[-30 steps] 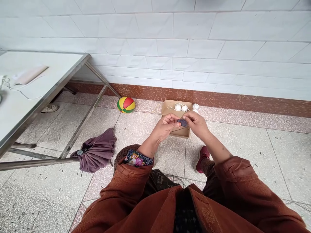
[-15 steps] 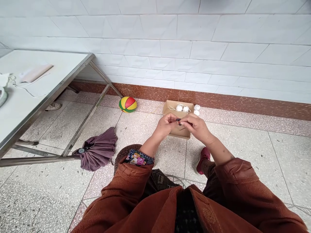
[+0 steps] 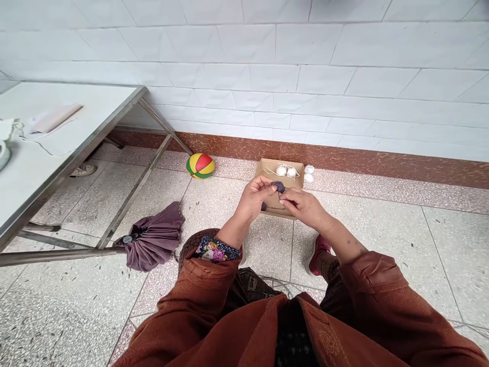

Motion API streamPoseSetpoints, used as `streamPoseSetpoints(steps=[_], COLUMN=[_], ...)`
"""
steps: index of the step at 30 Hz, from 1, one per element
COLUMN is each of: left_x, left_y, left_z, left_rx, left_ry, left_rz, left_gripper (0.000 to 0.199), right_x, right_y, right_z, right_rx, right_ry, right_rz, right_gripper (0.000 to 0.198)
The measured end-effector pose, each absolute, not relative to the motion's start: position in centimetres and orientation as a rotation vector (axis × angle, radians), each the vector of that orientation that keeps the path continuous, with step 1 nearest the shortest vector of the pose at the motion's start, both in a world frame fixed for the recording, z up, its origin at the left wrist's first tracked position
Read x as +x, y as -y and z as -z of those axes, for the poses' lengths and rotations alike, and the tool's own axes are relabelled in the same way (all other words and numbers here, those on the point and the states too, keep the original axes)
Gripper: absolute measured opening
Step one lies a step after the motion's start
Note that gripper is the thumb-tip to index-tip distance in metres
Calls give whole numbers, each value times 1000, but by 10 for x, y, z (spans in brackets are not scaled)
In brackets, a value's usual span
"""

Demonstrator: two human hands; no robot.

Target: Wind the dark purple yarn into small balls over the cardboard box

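Note:
My left hand (image 3: pixel 252 200) pinches a small dark grey-purple bunch of yarn (image 3: pixel 280 186) between thumb and fingers; whether it is crocheted or just wound, I cannot tell. A dark strand runs down from it to my right hand (image 3: pixel 305 206), whose thumb and forefinger are closed on the strand. Both hands are above an open cardboard box (image 3: pixel 263 168). Inside its far end lie white yarn balls (image 3: pixel 281 170) with loose ends. A dark lump (image 3: pixel 264 206), perhaps more yarn, shows at the near left corner, partly covered by my left hand.
More white balls (image 3: pixel 308 177) sit right of the box. A colourful ball (image 3: pixel 200 166) rests near the wall. A folded purple umbrella (image 3: pixel 155 239) lies on the floor by a metal-framed table (image 3: pixel 107 109). My red shoe (image 3: pixel 319 255) is below my right hand.
The dark bunch now shows more fully above my left fingers. My right hand has moved slightly down and away from it, with the strand stretched between. The dark lump has come into sight.

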State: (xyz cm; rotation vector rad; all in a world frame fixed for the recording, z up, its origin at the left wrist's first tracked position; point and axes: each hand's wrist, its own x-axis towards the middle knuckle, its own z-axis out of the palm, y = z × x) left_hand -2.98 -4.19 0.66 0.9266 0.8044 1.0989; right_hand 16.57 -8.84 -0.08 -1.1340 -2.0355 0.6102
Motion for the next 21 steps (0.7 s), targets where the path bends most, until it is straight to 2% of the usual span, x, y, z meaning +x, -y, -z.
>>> streamPoseSetpoints(steps=[4,10,15,21], left_x=[-26,-25,-29,-31], left_y=[44,52,49,43], left_z=[-6,-15,-14,-7], left_rx=[1068,1101,838,827], left_ry=[-855,-677,-666,-787], left_rz=[-1040,-880,-999,-1100], left_gripper=[40,40,42,38], right_x=[168,177,167,161], right_y=[87,70,78,91], right_z=[-10,-9,5,-3], right_rx=[-1050,-1220,-1284,-1121], right_ry=[2044,1763,1877,2034], right_rz=[-597,-490,-602,-564], right_gripper=[19,19,18,21])
